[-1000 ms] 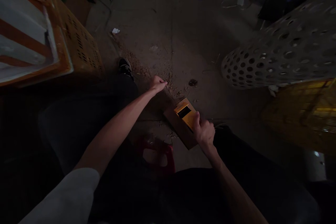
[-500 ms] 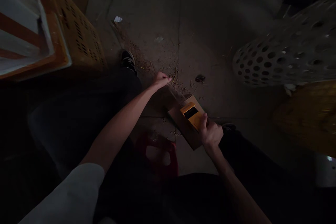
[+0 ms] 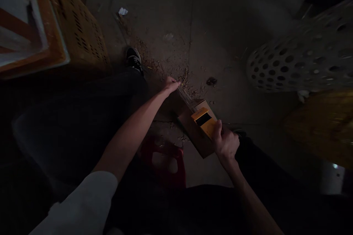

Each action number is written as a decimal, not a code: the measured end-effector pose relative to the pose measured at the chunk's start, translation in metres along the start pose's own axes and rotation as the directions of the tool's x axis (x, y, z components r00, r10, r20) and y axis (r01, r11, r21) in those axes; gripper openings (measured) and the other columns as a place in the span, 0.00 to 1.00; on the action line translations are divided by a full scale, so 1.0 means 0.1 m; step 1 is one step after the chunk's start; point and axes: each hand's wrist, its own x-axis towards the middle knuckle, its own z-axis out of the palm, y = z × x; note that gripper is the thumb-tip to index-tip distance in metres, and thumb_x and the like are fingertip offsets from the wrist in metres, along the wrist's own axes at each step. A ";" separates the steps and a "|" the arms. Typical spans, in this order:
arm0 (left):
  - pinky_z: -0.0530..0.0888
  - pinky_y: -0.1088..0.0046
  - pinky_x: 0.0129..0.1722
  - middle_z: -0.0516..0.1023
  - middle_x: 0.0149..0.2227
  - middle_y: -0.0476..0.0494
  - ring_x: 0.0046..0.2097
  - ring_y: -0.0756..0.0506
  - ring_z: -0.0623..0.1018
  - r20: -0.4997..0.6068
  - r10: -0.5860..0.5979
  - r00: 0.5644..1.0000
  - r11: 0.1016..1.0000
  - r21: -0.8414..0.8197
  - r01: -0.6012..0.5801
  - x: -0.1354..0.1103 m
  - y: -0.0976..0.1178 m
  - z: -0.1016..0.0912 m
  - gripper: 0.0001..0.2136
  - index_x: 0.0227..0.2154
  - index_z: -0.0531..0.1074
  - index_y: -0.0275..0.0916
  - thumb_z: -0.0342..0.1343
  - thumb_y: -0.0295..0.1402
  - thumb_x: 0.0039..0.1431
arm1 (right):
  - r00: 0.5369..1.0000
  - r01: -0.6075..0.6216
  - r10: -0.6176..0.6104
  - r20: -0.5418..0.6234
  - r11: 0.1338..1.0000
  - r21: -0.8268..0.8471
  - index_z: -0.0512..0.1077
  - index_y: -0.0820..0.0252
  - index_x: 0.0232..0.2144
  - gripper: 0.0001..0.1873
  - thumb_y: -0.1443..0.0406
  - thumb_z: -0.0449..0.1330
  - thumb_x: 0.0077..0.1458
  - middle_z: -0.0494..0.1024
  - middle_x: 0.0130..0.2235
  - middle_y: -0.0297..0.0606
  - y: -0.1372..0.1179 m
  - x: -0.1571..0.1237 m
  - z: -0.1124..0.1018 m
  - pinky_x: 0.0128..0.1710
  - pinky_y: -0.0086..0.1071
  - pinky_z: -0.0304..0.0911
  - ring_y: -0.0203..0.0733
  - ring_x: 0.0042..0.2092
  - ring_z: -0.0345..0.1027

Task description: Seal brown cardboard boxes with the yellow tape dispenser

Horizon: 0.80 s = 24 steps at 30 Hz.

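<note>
Low light, floor work. A clear strip (image 3: 187, 97), probably tape, is now seen more plainly than a second ago; it is stretched between the left hand (image 3: 171, 84) and the near corner of a cardboard box (image 3: 199, 141). The gap between the hands has been widened slightly. Taken to mean that the strip is being drawn out under some tension; whether it is stuck to the box cannot be told.

Left grip: thumb and fingers pressed together, the strip's end apparently pinched. Right grip: a yellow case (image 3: 210, 128) with a dark window is clasped by the right hand (image 3: 227, 143), thumb laid along its upper side. The case is held tilted over the box, seemingly against it.

Box placed just beyond a red stool (image 3: 180, 165), above the floor (image 3: 220, 44) or on it, unclear. Debris (image 3: 157, 64) scattered near the left hand.
</note>
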 end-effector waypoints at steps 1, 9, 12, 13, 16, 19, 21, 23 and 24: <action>0.68 0.72 0.34 0.74 0.23 0.48 0.28 0.50 0.71 -0.003 0.011 1.000 1.000 0.011 -0.011 0.03 -0.01 -0.01 0.12 0.20 0.72 0.38 0.64 0.36 0.54 | 1.000 0.008 -0.008 0.002 1.000 -0.002 0.81 0.63 0.32 0.35 0.49 0.42 0.72 0.78 0.29 0.52 0.02 -0.01 -0.02 0.30 0.34 0.51 0.44 0.28 0.68; 0.69 0.73 0.35 0.75 0.23 0.48 0.28 0.51 0.72 0.003 -0.022 1.000 0.999 -0.024 0.023 0.21 -0.27 0.03 0.11 0.21 0.70 0.38 0.64 0.34 0.54 | 1.000 0.005 -0.005 0.004 1.000 -0.021 0.81 0.64 0.32 0.34 0.50 0.43 0.72 0.78 0.28 0.52 0.01 -0.01 0.06 0.31 0.35 0.54 0.46 0.28 0.70; 0.70 0.73 0.36 0.74 0.24 0.48 0.28 0.52 0.71 0.024 -0.055 0.998 0.997 -0.051 0.056 0.18 -0.30 0.07 0.12 0.20 0.68 0.38 0.64 0.32 0.55 | 1.000 0.013 -0.013 -0.010 1.000 -0.019 0.81 0.63 0.31 0.33 0.51 0.44 0.72 0.78 0.27 0.51 0.00 0.01 0.10 0.30 0.34 0.53 0.44 0.28 0.68; 0.70 0.73 0.36 0.74 0.24 0.48 0.28 0.52 0.71 0.023 -0.061 0.998 0.997 -0.049 0.062 0.17 -0.30 0.07 0.12 0.20 0.68 0.38 0.64 0.32 0.55 | 1.000 0.017 -0.018 -0.011 1.000 -0.018 0.81 0.63 0.30 0.33 0.51 0.44 0.72 0.77 0.27 0.50 0.00 0.01 0.10 0.30 0.34 0.52 0.44 0.27 0.68; 0.71 0.73 0.37 0.74 0.25 0.48 0.29 0.52 0.72 0.002 -0.054 0.999 0.997 -0.054 0.054 0.20 -0.28 0.05 0.10 0.22 0.69 0.38 0.63 0.31 0.54 | 0.999 0.031 -0.031 -0.011 0.999 -0.013 0.80 0.63 0.29 0.33 0.51 0.45 0.72 0.77 0.27 0.50 0.02 0.01 0.10 0.30 0.33 0.52 0.43 0.27 0.67; 0.72 0.73 0.36 0.75 0.25 0.47 0.29 0.51 0.73 -0.018 -0.015 1.000 0.998 -0.062 0.014 0.27 -0.23 0.01 0.10 0.22 0.70 0.37 0.64 0.32 0.54 | 1.000 0.020 -0.020 0.012 1.000 -0.014 0.80 0.63 0.30 0.33 0.50 0.44 0.72 0.78 0.27 0.50 0.04 0.00 0.06 0.30 0.34 0.52 0.45 0.28 0.69; 0.72 0.73 0.36 0.75 0.25 0.46 0.29 0.51 0.73 -0.027 0.012 1.000 0.999 -0.043 -0.013 0.33 -0.19 -0.01 0.10 0.21 0.71 0.37 0.64 0.33 0.53 | 0.999 0.009 -0.008 0.031 1.000 -0.012 0.80 0.62 0.30 0.35 0.49 0.42 0.72 0.78 0.28 0.51 0.04 -0.01 0.03 0.30 0.34 0.52 0.46 0.28 0.70; 0.73 0.71 0.37 0.76 0.25 0.45 0.29 0.50 0.74 -0.027 0.044 0.999 0.999 -0.010 -0.045 0.37 -0.16 -0.03 0.10 0.22 0.72 0.36 0.64 0.34 0.53 | 1.000 0.002 -0.002 0.031 1.000 -0.007 0.80 0.61 0.30 0.36 0.48 0.41 0.72 0.79 0.29 0.51 0.04 -0.03 0.01 0.30 0.34 0.51 0.46 0.28 0.70; 0.73 0.71 0.37 0.76 0.25 0.45 0.29 0.50 0.74 -0.024 0.059 0.998 0.998 0.007 -0.059 0.38 -0.16 -0.04 0.10 0.22 0.73 0.36 0.64 0.35 0.53 | 1.000 0.003 -0.003 0.024 1.000 -0.002 0.80 0.61 0.30 0.36 0.48 0.40 0.72 0.79 0.29 0.51 0.04 -0.03 0.02 0.30 0.34 0.51 0.46 0.28 0.69</action>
